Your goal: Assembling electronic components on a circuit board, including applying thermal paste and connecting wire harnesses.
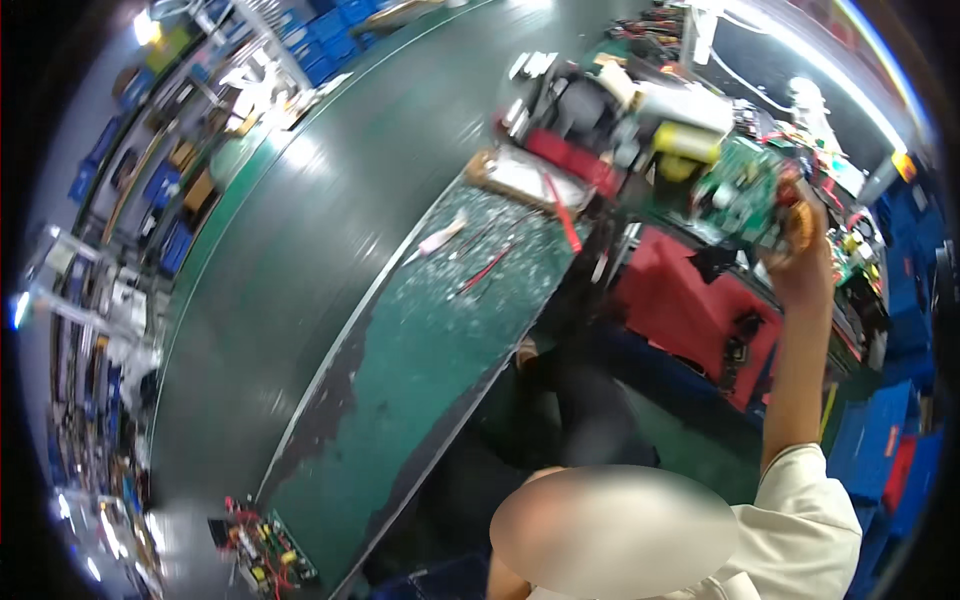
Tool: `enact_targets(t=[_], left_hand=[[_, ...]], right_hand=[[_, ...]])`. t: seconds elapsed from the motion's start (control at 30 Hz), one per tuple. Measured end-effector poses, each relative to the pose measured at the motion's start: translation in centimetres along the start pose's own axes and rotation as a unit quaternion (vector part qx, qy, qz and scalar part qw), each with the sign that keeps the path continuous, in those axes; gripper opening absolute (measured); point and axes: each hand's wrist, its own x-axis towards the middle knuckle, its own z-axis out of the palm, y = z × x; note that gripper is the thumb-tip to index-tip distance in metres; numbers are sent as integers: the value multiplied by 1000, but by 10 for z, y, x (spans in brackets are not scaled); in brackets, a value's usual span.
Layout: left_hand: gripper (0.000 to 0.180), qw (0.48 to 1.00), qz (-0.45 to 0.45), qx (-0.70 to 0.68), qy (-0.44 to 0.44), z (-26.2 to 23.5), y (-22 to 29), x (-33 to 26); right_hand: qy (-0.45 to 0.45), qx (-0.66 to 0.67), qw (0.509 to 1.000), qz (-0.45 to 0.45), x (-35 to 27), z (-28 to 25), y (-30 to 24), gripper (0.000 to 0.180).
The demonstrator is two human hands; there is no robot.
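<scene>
My right arm reaches to the upper right, and my right hand (803, 255) is closed at the edge of a green circuit board (738, 190). Copper-orange coils (800, 225) sit by my fingers at the board's right end. Motion smears the board and the fingertips. Below the board is a red surface (680, 290) with small black parts (735, 350) on it. My left hand does not show; a pale blurred patch covers the lower middle, with a bit of bare skin at its left.
A green-topped bench (430, 350) bears a white-handled tool (440, 238), a red thin tool (487, 270) and a brown-edged tray (530, 180). Another circuit board (270, 550) lies at its near left end. Blue bins (870, 440) stand right; loaded shelves (120, 200) line the left.
</scene>
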Motion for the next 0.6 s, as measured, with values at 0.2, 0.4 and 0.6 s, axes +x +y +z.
enact_targets(t=[0.2,0.4,0.6], left_hand=[[51,898,305,-218,230,-117,59,14],[35,874,313,-266,259,-204,68,23],[33,903,296,-186,249,-287,74,42]], right_hand=[[-18,18,958,286,-75,84,183,33],[-34,38,926,375,-131,137,268,26],[-95,-34,906,411,-146,168,301,39]])
